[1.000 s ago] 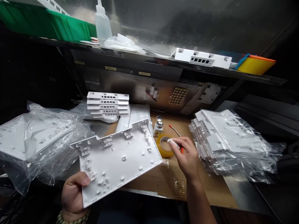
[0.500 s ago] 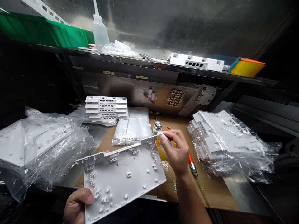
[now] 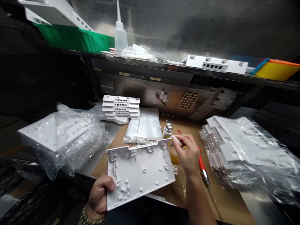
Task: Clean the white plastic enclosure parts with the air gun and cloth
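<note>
A white plastic housing panel (image 3: 145, 175), its ribbed inner face toward me, is held tilted above the cardboard. My left hand (image 3: 100, 190) grips its left edge, thumb on the inner face and the other fingers behind. At the upper right corner, my right hand (image 3: 188, 153) pinches a small white wad (image 3: 177, 140), which looks like cotton or cloth, against the edge. Behind that hand lies a roll of yellow tape (image 3: 173, 154), partly hidden. A small bottle with a raised metal lid (image 3: 168, 128) stands just beyond the corner.
Bagged stacks of white panels stand left (image 3: 58, 134) and right (image 3: 243, 147). Bare panels (image 3: 121, 106) are piled behind, beside clear plastic bags (image 3: 144, 125). A red-handled tool (image 3: 203, 170) lies on the cardboard (image 3: 229, 200). The shelf above holds a green bin (image 3: 77, 39) and squeeze bottle (image 3: 120, 37).
The view has shifted, so the surroundings sit further right in the picture. The panel has turned to a flatter slant, both hands still holding; the wad remains at its upper right corner.
</note>
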Motion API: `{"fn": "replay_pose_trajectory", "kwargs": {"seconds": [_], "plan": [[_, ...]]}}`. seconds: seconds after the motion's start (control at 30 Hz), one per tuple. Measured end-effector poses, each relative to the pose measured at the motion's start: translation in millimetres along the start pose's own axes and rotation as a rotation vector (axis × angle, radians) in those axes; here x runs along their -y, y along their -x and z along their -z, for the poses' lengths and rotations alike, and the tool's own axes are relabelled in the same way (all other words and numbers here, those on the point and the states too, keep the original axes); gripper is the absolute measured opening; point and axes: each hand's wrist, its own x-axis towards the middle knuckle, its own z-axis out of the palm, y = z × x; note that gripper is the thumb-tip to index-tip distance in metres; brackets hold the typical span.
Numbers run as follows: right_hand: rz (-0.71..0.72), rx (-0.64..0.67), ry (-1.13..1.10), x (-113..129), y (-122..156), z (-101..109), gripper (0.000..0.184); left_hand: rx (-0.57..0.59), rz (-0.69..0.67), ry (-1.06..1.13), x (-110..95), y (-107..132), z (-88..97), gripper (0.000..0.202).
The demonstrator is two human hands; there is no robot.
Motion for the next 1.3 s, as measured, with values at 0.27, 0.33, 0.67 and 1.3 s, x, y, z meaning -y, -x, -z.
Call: {"fn": "replay_pose_trajectory", "kwargs": {"seconds": [0.27, 0.33, 0.67, 1.3], "plan": [[0.15, 0.033, -0.204, 74.2, 8.8, -22.5, 0.01, -0.09, -0.172, -0.064, 14.6, -1.0, -62.5, 0.107], [0.188, 0.078, -0.271, 99.9, 16.0, -32.6, 0.014, -0.112, -0.174, -0.064, 20.7, -2.3, -72.3, 0.105], [0.161, 0.073, -0.324, 101.7, 23.2, -49.0, 0.014, -0.115, -0.125, -0.003, 29.4, -5.3, -76.7, 0.107], [0.137, 0.105, -0.194, 69.3, 23.3, -42.5, 0.011, -0.238, -0.084, -0.066, 20.5, -3.1, -46.3, 0.118]]}}
